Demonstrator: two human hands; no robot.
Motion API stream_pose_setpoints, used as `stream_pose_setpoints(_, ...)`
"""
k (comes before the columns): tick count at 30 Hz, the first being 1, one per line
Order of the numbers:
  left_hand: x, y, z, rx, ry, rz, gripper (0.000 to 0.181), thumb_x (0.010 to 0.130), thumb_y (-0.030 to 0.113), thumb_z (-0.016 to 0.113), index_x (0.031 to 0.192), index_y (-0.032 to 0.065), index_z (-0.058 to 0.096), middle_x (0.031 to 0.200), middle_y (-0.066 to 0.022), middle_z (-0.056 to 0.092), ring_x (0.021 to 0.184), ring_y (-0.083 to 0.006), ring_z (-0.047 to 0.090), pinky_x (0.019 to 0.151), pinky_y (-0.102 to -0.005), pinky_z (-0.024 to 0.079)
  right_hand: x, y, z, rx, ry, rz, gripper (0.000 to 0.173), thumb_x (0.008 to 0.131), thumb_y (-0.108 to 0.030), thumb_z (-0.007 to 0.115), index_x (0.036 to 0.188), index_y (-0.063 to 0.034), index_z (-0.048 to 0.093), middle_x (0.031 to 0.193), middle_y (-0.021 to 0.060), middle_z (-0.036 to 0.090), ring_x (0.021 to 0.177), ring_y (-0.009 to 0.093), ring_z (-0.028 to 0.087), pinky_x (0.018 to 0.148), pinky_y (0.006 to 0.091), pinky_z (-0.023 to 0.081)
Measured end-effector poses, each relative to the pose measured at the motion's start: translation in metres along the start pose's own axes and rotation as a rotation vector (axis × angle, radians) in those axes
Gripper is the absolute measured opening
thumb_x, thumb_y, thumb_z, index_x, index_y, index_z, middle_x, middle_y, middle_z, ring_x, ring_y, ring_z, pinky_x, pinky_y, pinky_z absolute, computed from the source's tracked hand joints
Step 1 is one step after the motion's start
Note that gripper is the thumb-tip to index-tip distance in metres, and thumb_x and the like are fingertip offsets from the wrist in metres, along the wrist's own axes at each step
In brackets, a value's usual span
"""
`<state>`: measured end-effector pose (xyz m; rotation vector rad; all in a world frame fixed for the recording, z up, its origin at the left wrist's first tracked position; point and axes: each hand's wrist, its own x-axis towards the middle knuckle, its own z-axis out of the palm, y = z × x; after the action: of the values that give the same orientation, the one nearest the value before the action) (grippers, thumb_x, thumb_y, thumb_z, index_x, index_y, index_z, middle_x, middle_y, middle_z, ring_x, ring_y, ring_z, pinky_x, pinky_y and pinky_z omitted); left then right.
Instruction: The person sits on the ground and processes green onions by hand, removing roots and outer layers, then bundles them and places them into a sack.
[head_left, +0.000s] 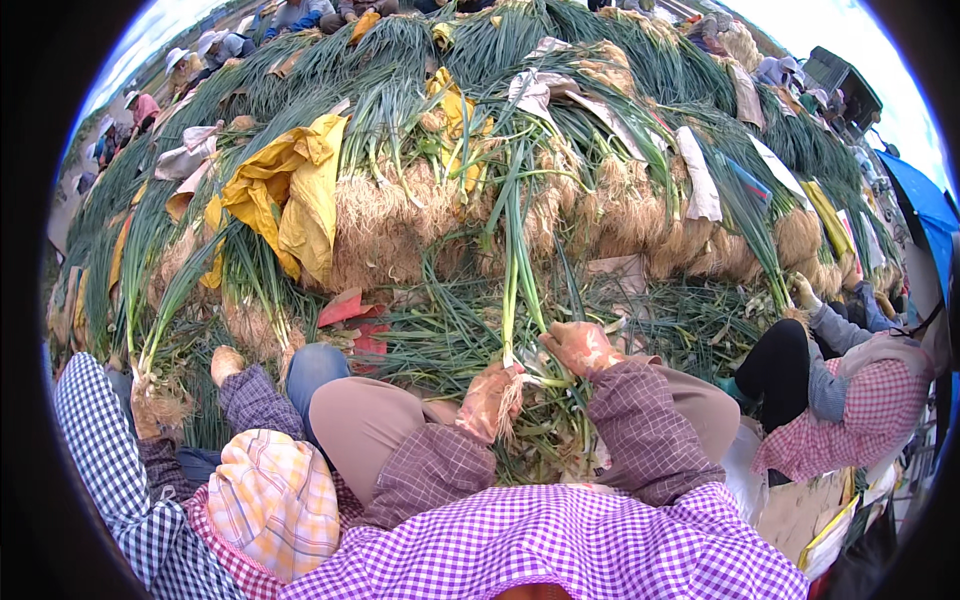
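Note:
My left hand (487, 401), in a stained pale work glove, grips a few green onion stalks (510, 307) just above their roots. The stalks stand upright before me, with leaves reaching up over the heap. Stringy tan roots (511, 409) hang down over the glove. My right hand (583, 349), gloved the same way, is beside the stalks on the right, its fingertips pinched on a green leaf (534, 296). Below that hand a pale stem piece sticks out sideways from the base. Stripped leaves (442, 337) litter the ground between my knees and the heap.
A long heap of green onions (420, 202) rises ahead, roots facing me. Yellow cloth (289, 195) and pale sacking (544, 90) lie on it. Co-workers sit close by: one person (270, 495) at left holds onions, another (847, 405) sits at right. Red scraps (352, 315) lie among the leaves.

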<state>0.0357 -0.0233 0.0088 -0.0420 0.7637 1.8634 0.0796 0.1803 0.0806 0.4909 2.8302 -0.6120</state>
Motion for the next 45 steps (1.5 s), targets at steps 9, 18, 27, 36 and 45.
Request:
stream_pose_setpoints(9, -0.008, 0.008, 0.047, 0.015, -0.145, -0.012, 0.027, 0.095, 0.015, 0.054, 0.116, -0.0032, 0.055, 0.069, -0.0048, 0.055, 0.05, -0.0143, 0.05, 0.043, -0.0264, 0.04, 0.032, 0.03, -0.034, 1.128, 0.345, 0.293, 0.033, 0.095, -0.034, 0.056, 0.085, -0.0024, 0.06, 0.066, -0.0001, 0.053, 0.058, 0.013, 0.047, 0.056, 0.0282, 0.04)
stream_pose_setpoints(18, -0.005, 0.004, 0.044, 0.027, -0.117, -0.11, 0.026, 0.091, 0.016, 0.062, 0.111, 0.0002, 0.057, 0.073, -0.0061, 0.059, 0.052, -0.0133, 0.054, 0.046, -0.0243, 0.043, 0.032, 0.02, 0.006, 0.388, 0.577, 0.142, 0.037, 0.095, -0.035, 0.056, 0.079, -0.002, 0.051, 0.067, 0.021, 0.054, 0.063, 0.039, 0.055, 0.058, 0.0443, 0.041)
stream_pose_setpoints(27, 0.005, -0.003, 0.025, -0.073, 0.05, -0.013, 0.017, 0.094, 0.014, 0.059, 0.104, 0.0002, 0.059, 0.072, -0.0061, 0.06, 0.057, -0.0151, 0.058, 0.05, -0.0254, 0.046, -0.079, -0.001, 0.021, 1.206, -0.139, -0.013, 0.037, 0.094, -0.038, 0.056, 0.078, -0.0044, 0.057, 0.065, 0.003, 0.054, 0.058, 0.01, 0.051, 0.054, 0.0235, 0.04)
stream_pose_setpoints(36, -0.006, 0.002, 0.046, 0.086, -0.114, -0.051, 0.032, 0.091, 0.016, 0.062, 0.118, 0.0009, 0.057, 0.078, -0.0058, 0.062, 0.062, -0.0151, 0.059, 0.055, -0.0266, 0.048, -0.001, 0.009, 0.025, 1.205, 0.028, 0.261, 0.033, 0.09, -0.035, 0.064, 0.093, -0.0027, 0.058, 0.07, -0.0022, 0.049, 0.055, 0.007, 0.043, 0.05, 0.025, 0.035)
stream_pose_setpoints(45, -0.002, 0.02, 0.031, -0.084, -0.024, 0.261, 0.019, 0.096, 0.021, 0.056, 0.099, 0.0019, 0.056, 0.085, -0.0131, 0.064, 0.076, -0.024, 0.065, 0.065, -0.0354, 0.055, -0.052, 0.133, 0.017, 1.397, 1.108, 0.515, 0.017, 0.093, -0.02, 0.059, 0.081, -0.0079, 0.053, 0.063, 0.0007, 0.051, 0.04, 0.004, 0.04, 0.034, 0.0183, 0.029)
